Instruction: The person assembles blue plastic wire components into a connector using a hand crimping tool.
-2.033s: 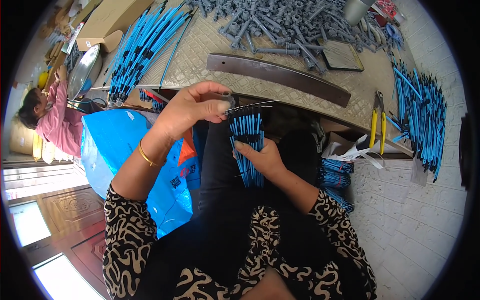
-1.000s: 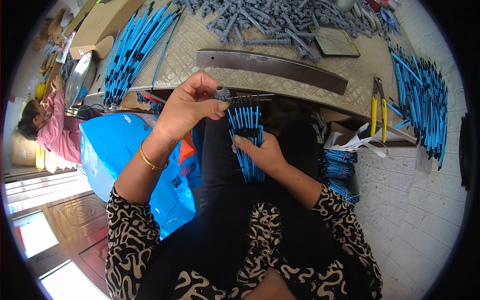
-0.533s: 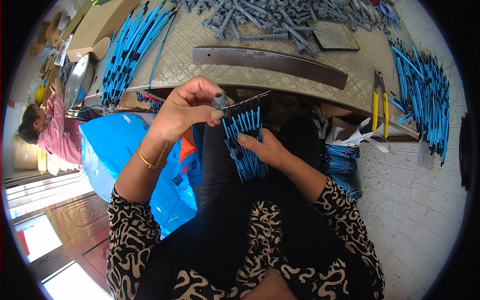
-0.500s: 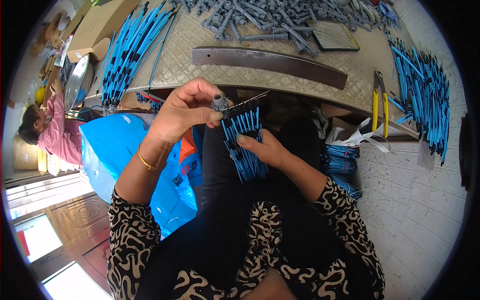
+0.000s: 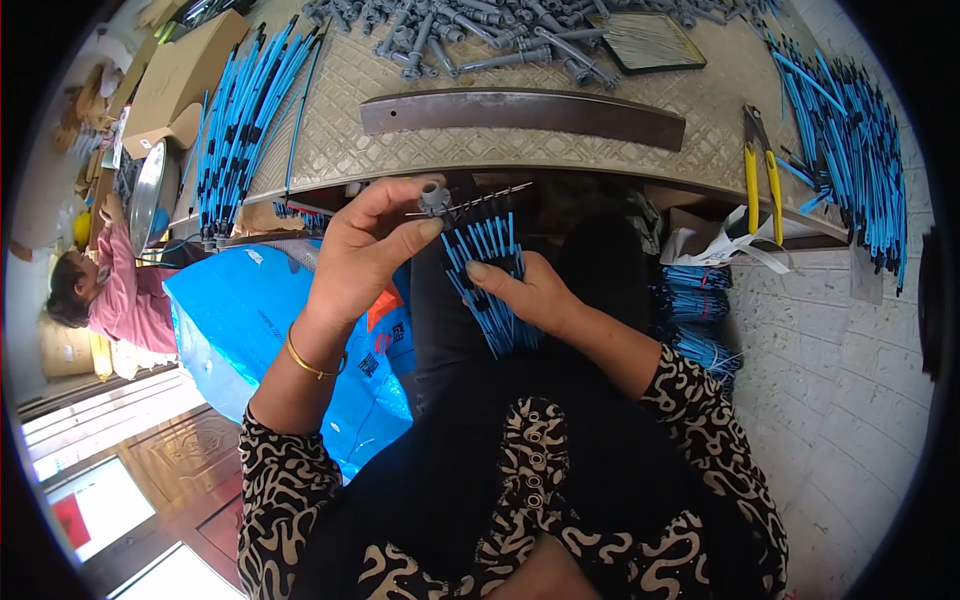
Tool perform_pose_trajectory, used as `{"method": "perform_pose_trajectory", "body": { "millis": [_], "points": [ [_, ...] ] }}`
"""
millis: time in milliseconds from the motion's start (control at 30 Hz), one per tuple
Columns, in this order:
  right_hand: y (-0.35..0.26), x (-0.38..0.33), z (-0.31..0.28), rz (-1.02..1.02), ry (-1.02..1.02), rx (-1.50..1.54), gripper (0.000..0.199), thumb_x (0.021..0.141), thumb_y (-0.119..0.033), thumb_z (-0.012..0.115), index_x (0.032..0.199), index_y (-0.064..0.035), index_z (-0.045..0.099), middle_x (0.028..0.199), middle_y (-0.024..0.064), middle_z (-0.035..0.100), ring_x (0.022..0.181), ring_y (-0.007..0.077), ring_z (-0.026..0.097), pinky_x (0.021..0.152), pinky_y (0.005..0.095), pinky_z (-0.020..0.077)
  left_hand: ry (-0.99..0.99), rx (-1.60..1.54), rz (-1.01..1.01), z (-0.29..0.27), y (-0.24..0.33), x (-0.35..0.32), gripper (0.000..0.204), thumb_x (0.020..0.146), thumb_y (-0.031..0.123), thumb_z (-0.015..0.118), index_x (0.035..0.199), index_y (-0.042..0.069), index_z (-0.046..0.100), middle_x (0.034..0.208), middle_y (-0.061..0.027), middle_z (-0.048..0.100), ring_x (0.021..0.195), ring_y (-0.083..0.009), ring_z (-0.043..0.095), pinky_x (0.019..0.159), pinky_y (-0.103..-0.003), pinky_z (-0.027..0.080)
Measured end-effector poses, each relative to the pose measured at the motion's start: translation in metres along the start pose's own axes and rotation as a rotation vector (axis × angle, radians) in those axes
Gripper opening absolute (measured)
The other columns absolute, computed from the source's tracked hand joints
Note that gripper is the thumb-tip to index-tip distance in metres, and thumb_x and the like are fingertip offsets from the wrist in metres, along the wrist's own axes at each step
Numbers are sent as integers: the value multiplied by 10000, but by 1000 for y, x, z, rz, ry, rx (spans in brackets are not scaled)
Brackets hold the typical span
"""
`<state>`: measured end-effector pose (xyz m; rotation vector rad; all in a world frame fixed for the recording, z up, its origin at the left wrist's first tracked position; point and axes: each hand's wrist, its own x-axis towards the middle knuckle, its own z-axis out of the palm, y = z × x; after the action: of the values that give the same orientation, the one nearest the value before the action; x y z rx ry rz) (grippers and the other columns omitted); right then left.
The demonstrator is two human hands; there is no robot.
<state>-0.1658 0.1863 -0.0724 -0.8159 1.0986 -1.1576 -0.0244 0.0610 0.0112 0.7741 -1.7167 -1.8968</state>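
My left hand (image 5: 365,250) is closed, pinching a small grey plastic fitting (image 5: 434,198) between thumb and fingers. Thin dark rods (image 5: 490,200) stick out from beside the fitting toward the right, over the tops of the bundle. Lower down, my right hand (image 5: 525,292) is wrapped round a bundle of thin blue rods with black sleeves (image 5: 492,240), its thumb pressed across the front. The bundle stands tilted above my lap, its upper ends fanned just right of the fitting. My right fingers are mostly hidden behind it.
On the table (image 5: 330,110) ahead lie a curved metal bar (image 5: 520,115), a heap of grey fittings (image 5: 470,35), a tray of thin pins (image 5: 650,42) and yellow-handled snips (image 5: 762,180). Blue rods stand left (image 5: 250,120) and right (image 5: 850,160). A blue bag (image 5: 250,310) hangs left, near a person in pink (image 5: 130,290).
The view has shifted slightly, so the table things sit higher and further left. The left hand's fingers have changed their hold on the fitting a little; the right hand keeps the bundle.
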Motion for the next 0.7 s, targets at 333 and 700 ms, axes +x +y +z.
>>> {"method": "perform_pose_trajectory", "body": {
  "millis": [333,700],
  "points": [
    [0,-1,7,-30,70,-32,417,872,-443,540,879,-29,594,794,-3,569,753,75,525,682,236,435,38,66,149,-1,-12,5,311,770,-49,648,1065,18,576,937,-12,598,832,-69,565,715,-202,473],
    [12,10,-9,14,-215,72,578,862,-548,484,1032,-5,585,882,44,607,826,110,571,731,252,470,-112,-95,-22,-11,-8,5,369,730,-96,645,1069,42,594,967,-28,616,742,-41,539,596,-167,432]
  ]
}}
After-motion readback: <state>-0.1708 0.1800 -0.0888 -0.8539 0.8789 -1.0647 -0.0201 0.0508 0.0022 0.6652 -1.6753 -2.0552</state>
